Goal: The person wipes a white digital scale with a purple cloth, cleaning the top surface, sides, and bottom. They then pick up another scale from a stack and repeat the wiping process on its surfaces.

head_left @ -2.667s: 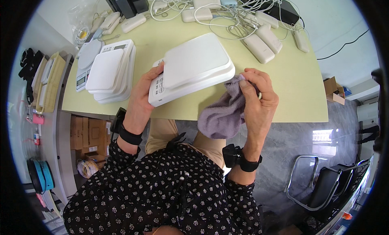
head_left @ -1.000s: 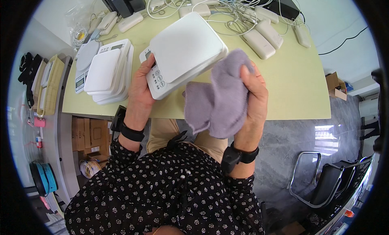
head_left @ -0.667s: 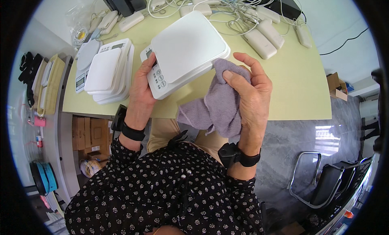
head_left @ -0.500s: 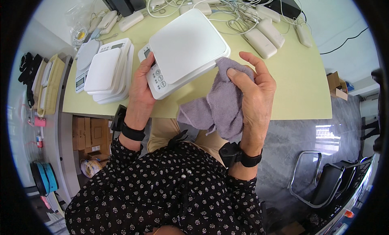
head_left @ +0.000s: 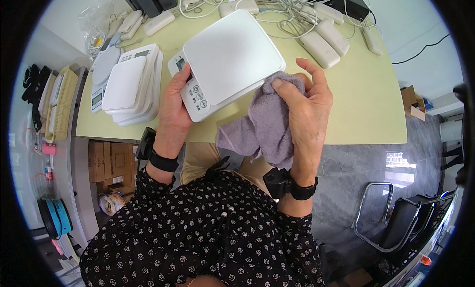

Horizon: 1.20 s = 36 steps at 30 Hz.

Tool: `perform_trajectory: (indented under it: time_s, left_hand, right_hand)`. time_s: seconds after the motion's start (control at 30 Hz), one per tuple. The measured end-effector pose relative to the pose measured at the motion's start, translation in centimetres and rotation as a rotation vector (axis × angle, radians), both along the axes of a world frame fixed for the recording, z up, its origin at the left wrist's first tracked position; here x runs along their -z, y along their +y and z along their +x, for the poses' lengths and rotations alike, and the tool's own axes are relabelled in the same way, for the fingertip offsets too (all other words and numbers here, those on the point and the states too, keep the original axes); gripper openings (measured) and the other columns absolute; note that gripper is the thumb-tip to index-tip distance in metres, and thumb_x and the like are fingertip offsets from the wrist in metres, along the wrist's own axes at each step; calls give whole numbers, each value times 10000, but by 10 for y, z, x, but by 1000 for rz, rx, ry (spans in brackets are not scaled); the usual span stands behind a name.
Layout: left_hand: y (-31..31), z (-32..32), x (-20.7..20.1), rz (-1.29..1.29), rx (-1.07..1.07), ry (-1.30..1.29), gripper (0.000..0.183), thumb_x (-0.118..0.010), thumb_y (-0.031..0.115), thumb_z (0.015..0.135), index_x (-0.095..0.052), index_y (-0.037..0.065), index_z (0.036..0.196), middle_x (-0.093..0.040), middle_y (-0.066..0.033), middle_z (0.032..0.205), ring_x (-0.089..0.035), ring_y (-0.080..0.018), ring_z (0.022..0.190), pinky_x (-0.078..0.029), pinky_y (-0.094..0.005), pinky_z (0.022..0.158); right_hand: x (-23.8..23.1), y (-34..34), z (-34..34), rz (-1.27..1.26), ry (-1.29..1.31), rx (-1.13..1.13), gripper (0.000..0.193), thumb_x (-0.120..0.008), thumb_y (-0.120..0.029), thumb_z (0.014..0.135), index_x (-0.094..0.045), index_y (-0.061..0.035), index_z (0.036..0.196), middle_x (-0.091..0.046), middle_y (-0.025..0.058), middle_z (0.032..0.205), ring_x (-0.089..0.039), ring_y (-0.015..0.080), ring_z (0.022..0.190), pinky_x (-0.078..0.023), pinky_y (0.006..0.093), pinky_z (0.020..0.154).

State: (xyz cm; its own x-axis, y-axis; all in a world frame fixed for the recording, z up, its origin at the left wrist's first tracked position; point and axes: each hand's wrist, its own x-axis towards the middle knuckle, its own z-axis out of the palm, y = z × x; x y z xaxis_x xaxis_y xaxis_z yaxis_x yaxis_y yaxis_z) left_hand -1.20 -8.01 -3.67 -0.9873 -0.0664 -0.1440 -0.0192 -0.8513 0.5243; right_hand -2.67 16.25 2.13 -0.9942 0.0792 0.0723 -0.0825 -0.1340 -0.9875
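Note:
A white digital kitchen scale [head_left: 232, 59] is tilted above the near part of the table. My left hand [head_left: 177, 101] grips its lower left corner, thumb on the front by the small display and the round buttons. In my right hand [head_left: 309, 106] a grey-purple cloth [head_left: 269, 123] is pinched between thumb and fingers, the index finger raised. The cloth's top touches the scale's lower right edge, and its loose end hangs toward my lap. Fingers under the scale and behind the cloth are hidden.
On the left of the pale yellow-green table [head_left: 366, 104] stands a stack of white scales [head_left: 131, 84], beside a scale with a round plate [head_left: 105, 67]. White power banks [head_left: 319, 48] and tangled cables [head_left: 282, 10] cover the back. A metal-framed chair [head_left: 386, 217] stands right on the floor.
My right hand and the cloth have shifted slightly up and to the left along the scale's edge. The scale has moved a little to the right, still in my left hand.

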Motion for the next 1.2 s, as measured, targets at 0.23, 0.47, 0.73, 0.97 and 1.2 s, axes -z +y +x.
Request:
perform_trajectory:
  time_s: [0.23, 0.47, 0.73, 0.97, 1.2]
  left_hand:
    - [-3, 0, 4, 32, 28, -28, 340, -672, 181, 1001, -600, 29, 1297, -708, -112, 1212, -723, -256, 1067, -633, -411, 916]
    - [-1, 3, 3, -88, -25, -26, 319, -683, 206, 998, -627, 22, 1253, -722, -106, 1164, -732, -231, 1015, -641, -385, 880]
    - [-12, 3, 9, -120, 43, -11, 405, -671, 221, 1003, -580, -5, 1326, -705, -143, 1206, -733, -250, 1035, -650, -392, 874]
    - [-19, 3, 16, -160, 84, -17, 462, -671, 227, 999, -546, -42, 1354, -713, -169, 1184, -752, -257, 988, -669, -387, 819]
    - [-13, 6, 11, -242, 48, -14, 428, -665, 226, 1006, -567, -49, 1320, -721, -162, 1153, -757, -249, 957, -671, -382, 793]
  right_hand:
    - [9, 1, 2, 34, 104, 53, 260, -717, -17, 856, -660, 40, 1103, -626, 5, 748, -553, 78, 705, -469, 224, 660]
    - [-2, 19, -6, 320, 80, -15, 332, -713, -25, 798, -633, 50, 1111, -629, 48, 726, -551, 112, 660, -464, 277, 608]
    - [-4, 30, -22, 144, 106, -145, 277, -730, -15, 777, -656, 39, 1038, -659, 40, 767, -584, 101, 692, -488, 247, 660]
    - [0, 46, -14, 23, -36, -311, 187, -714, -17, 837, -749, 20, 1016, -679, 11, 849, -567, 64, 742, -453, 216, 663]
    - [13, 47, -9, 82, 104, -303, 257, -674, 39, 874, -741, 19, 1121, -689, 3, 830, -573, 69, 725, -457, 223, 676]
